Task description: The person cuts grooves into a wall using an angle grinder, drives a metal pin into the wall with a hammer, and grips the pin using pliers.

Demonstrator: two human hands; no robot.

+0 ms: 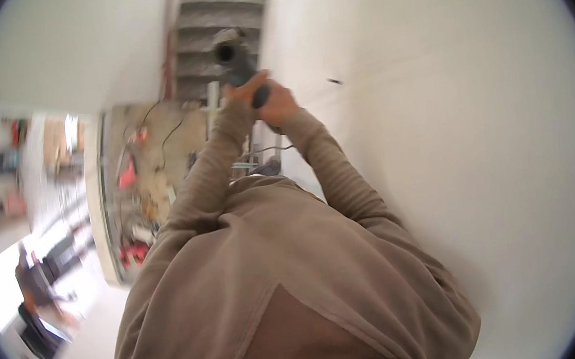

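A dark power tool (239, 62) with a round, hollow-looking end is held up at arm's length, in front of the stairs. My left hand (247, 90) is wrapped round the tool's body from the left. Against the tool's rear part, on the right, my right hand (279, 103) is closed round it. Both hands are close together. Blur hides the finger details and the exact kind of tool.
Stairs (218, 18) rise beyond the tool. A pale wall (436, 129) stands at the right, with a small dark mark. Tools and cables lie on the floor (164, 140) below left. Another person (39, 279) is at the far left.
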